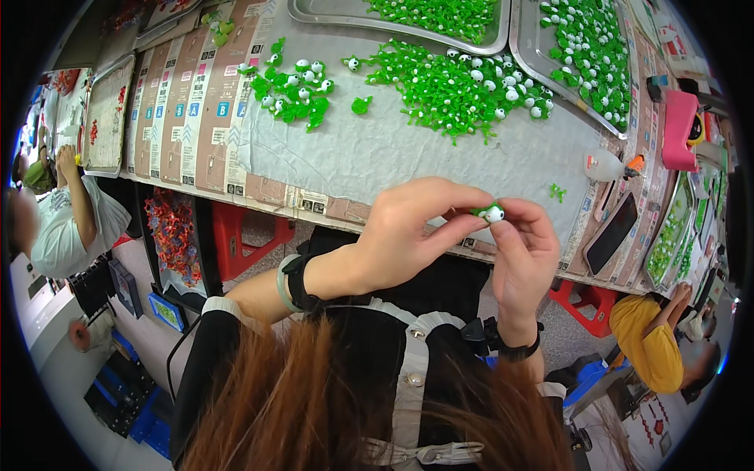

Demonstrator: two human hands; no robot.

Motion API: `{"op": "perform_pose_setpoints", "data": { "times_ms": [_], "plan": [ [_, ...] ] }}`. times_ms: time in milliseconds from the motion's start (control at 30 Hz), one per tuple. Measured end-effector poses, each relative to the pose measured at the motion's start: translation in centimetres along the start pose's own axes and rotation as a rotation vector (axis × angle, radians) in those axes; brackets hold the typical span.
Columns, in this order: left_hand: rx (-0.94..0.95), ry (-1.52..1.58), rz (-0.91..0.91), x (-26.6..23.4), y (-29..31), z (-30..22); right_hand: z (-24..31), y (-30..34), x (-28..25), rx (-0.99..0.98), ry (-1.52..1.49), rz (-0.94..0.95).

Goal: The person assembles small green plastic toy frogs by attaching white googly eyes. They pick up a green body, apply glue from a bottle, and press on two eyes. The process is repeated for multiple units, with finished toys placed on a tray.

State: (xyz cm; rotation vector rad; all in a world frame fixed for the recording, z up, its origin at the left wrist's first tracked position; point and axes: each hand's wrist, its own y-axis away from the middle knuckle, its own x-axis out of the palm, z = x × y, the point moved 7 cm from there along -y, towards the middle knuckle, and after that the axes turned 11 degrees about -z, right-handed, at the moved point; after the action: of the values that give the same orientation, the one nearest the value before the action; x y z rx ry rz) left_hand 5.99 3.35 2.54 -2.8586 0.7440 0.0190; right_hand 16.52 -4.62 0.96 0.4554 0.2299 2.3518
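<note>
Sound handling of the small green figure with its white, black-dotted ball [492,213] appears to call for light, opposed fingertip pressure, one hand steadying the green part while the other bears on the ball, kept in plain sight. The left grip [412,224] and the right grip [525,255] are each nearly closed, thumb against fingers, pinching the figure between them (exact contact points are partly hidden by the fingertips). The figure is at the near edge of the counter [181,129], right of centre, well apart from the green heap [440,94] farther back.
</note>
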Motion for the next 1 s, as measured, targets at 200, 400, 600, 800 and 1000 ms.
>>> {"op": "perform_pose_setpoints", "data": {
  "times_ms": [200,400,600,800,1000],
  "plan": [
    [0.085,-0.062,0.052,0.1,-0.1,-0.5,0.2,0.0,-0.1,-0.055,-0.009,0.009],
    [-0.038,0.008,0.108,0.2,0.1,0.1,0.0,-0.1,-0.4,-0.036,0.046,0.044],
    [-0.369,0.195,0.184,0.6,0.3,1.4,-0.5,-0.5,-0.2,0.108,-0.001,0.063],
    [-0.441,0.245,0.222,0.8,0.4,1.6,-0.8,-0.5,0.1,0.174,-0.085,0.065],
    [-0.431,0.195,0.215,0.7,0.6,1.9,-1.1,-0.4,0.1,0.205,-0.075,0.052]
  ]
}}
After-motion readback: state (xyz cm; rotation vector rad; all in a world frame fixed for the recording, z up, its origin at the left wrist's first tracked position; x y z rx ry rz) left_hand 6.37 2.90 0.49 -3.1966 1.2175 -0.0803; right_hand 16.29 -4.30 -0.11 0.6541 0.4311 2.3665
